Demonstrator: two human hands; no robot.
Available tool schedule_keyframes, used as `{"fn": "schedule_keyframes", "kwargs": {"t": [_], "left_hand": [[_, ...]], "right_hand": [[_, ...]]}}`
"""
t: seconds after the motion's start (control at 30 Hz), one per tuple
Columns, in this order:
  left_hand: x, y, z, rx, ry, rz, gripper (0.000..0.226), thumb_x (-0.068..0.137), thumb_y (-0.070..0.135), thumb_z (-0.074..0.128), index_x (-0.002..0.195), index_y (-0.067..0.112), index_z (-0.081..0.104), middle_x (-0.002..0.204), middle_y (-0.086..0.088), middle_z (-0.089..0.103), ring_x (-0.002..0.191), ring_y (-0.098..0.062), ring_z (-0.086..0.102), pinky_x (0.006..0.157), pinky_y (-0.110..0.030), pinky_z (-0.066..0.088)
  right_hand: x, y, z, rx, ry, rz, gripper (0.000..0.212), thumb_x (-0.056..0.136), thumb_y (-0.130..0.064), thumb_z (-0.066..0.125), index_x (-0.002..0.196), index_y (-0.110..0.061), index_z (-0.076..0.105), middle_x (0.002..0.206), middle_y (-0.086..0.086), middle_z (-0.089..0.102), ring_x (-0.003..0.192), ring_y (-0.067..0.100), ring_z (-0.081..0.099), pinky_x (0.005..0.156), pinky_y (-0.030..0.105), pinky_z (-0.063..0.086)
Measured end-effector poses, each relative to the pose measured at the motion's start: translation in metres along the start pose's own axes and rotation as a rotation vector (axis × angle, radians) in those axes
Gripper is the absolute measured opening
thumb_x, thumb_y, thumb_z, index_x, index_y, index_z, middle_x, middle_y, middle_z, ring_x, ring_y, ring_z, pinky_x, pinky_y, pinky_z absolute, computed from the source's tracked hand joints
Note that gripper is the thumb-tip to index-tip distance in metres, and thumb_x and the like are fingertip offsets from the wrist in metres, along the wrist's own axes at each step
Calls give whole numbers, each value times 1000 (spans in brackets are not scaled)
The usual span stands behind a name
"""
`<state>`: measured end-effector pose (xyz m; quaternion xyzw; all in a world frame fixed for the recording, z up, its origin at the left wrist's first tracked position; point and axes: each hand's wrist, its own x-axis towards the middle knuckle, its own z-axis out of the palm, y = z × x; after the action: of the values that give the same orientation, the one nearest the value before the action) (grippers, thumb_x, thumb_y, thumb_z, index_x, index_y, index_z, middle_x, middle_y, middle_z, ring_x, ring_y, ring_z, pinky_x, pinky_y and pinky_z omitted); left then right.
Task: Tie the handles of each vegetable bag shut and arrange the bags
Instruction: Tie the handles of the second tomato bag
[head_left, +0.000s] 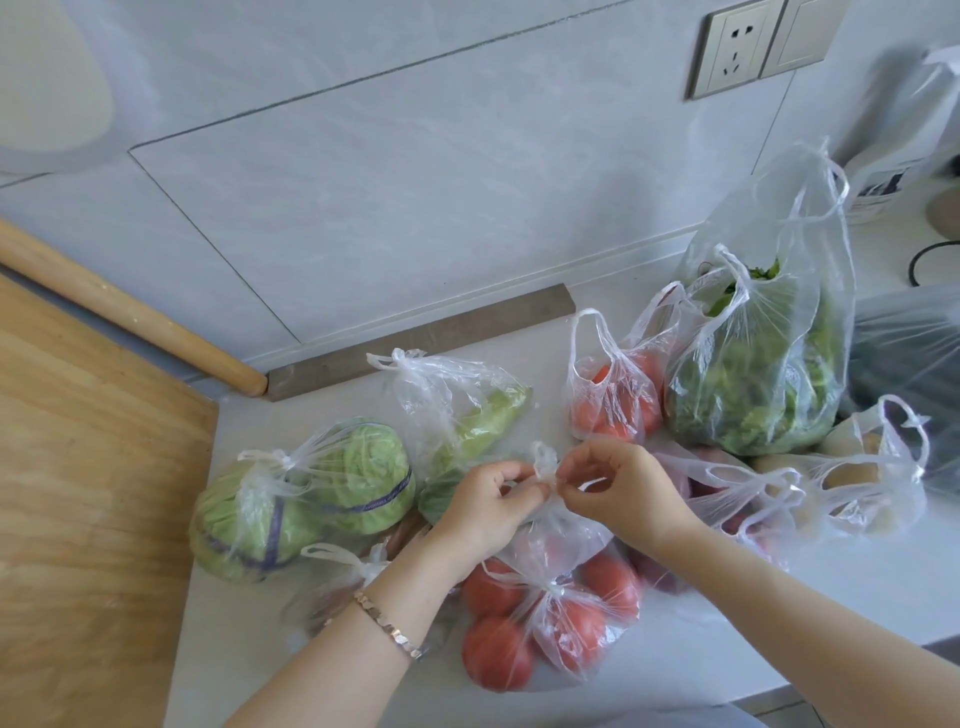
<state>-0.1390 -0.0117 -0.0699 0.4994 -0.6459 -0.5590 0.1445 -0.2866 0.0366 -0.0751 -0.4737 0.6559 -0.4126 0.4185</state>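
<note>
A clear bag of red tomatoes (550, 623) lies near the counter's front. Its two handles (545, 467) rise between my hands. My left hand (488, 499) pinches one handle and my right hand (618, 488) pinches the other, fingertips almost touching. To the left lie a knotted bag of cabbages (306, 499) and a knotted bag with a pale green vegetable (467, 410). A second tomato bag (615, 395) with open handles, a tall bag of leafy greens (763, 358), a bag of purplish produce (737, 499) and a bag of potatoes (862, 473) sit right.
A wooden board (88, 493) covers the left side, with a rolling pin (130, 312) against the tiled wall. A small tied bag (337, 582) lies under my left forearm. A wall socket (732, 49) is top right; a dark cable (930, 260) and another bag (914, 358) are far right.
</note>
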Motion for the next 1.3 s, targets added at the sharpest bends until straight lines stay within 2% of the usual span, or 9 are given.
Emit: {"fn": "schedule_keyframes", "kwargs": {"t": [0.2,0.43,0.6,0.73,0.87,0.93,1.0,1.13,1.3], "left_hand": [[2,2,0,23,-23,-34,29,86,28,61,57,30,62,60,10,49,59,-4,43,57,-16,33],[4,1,-7,23,-34,-58,7,82,27,66,77,24,69,77,-1,61,72,-10,53,66,-19,39],[5,1,-9,20,-93,-108,18,86,15,61,68,18,64,36,17,41,38,3,37,41,-7,26],[7,-1,-12,34,-104,-112,15,87,21,60,83,8,68,52,12,38,45,2,34,43,-10,27],[7,0,-12,31,-105,-113,25,86,28,62,93,5,70,74,0,47,66,-5,42,53,-10,32],[8,0,-12,39,-91,-142,28,85,30,63,92,4,70,75,-1,51,71,-7,45,59,-13,35],[9,1,-13,74,-50,-178,18,86,26,63,86,10,71,68,1,52,65,-8,46,54,-10,37],[13,-3,-15,153,36,-166,14,85,16,61,74,23,67,75,-8,60,67,-16,51,57,-19,40],[12,-5,-17,172,-12,-141,16,84,19,65,99,14,70,88,0,62,73,-5,55,57,-3,41]], "right_hand": [[0,-2,0,-118,-25,-85,29,71,-1,67,72,-27,53,68,-5,62,60,4,54,63,18,48],[1,0,-8,442,-325,101,24,78,13,61,74,-10,65,68,-5,72,69,9,64,67,15,52],[-1,4,-1,116,-168,-62,22,72,4,72,79,-17,75,75,-8,70,74,7,66,78,20,54],[-2,5,3,-279,-49,-296,8,81,-11,67,86,-10,74,82,-1,71,77,9,62,74,15,45],[3,6,0,-632,-34,-465,33,83,-33,49,74,-8,68,72,5,67,68,21,63,62,24,49],[7,9,1,-806,-25,-638,33,80,-35,45,65,-13,65,65,-1,63,60,18,61,53,22,49],[8,15,-1,-895,-63,-758,31,81,-33,45,67,-15,65,71,-2,63,68,16,57,59,23,50],[-4,22,-4,-685,-173,-784,34,94,-37,38,80,-14,59,86,-1,62,86,12,43,84,16,37],[-14,22,2,-207,-156,-360,21,91,-27,52,73,-35,43,81,-1,61,76,-1,50,71,7,39]]}}
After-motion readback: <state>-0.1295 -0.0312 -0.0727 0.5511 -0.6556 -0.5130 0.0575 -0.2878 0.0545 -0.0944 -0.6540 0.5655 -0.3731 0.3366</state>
